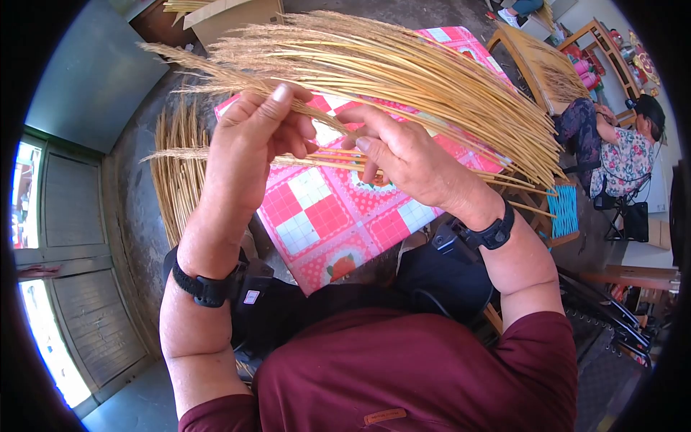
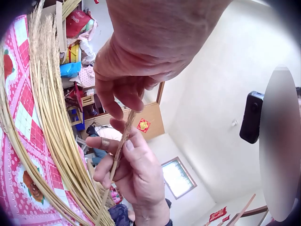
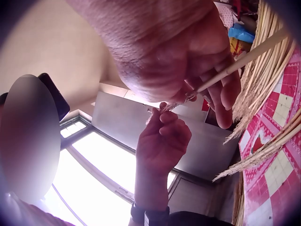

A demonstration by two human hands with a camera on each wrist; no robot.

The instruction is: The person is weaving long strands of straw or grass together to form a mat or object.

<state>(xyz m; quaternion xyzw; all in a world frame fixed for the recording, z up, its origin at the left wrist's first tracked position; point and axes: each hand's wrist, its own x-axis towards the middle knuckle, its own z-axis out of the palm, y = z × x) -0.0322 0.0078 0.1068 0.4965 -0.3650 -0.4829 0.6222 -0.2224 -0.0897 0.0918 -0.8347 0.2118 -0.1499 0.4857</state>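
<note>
My left hand (image 1: 248, 137) pinches a feathery reed stalk (image 2: 126, 134) between thumb and fingers, near its plume. Close beside it, my right hand (image 1: 410, 155) grips the same stalk just below the plume, its thumb against the fingers. From the left wrist camera, the right hand (image 2: 143, 172) shows a ring on one finger, with the stalk crossing its fingers. The right wrist view has the bare cane (image 3: 244, 61) running out past the right fingers, and the left hand (image 3: 162, 136) holding the plume end. Both hands are above a red-and-white checked tablecloth (image 1: 302, 216).
A large bundle of plumed reeds (image 1: 432, 79) lies across the table's far side, with a smaller group of stalks (image 1: 331, 160) nearer. More reeds (image 1: 176, 173) stand at the left. A seated person (image 1: 622, 144) is at the right beside a wooden table (image 1: 529, 57).
</note>
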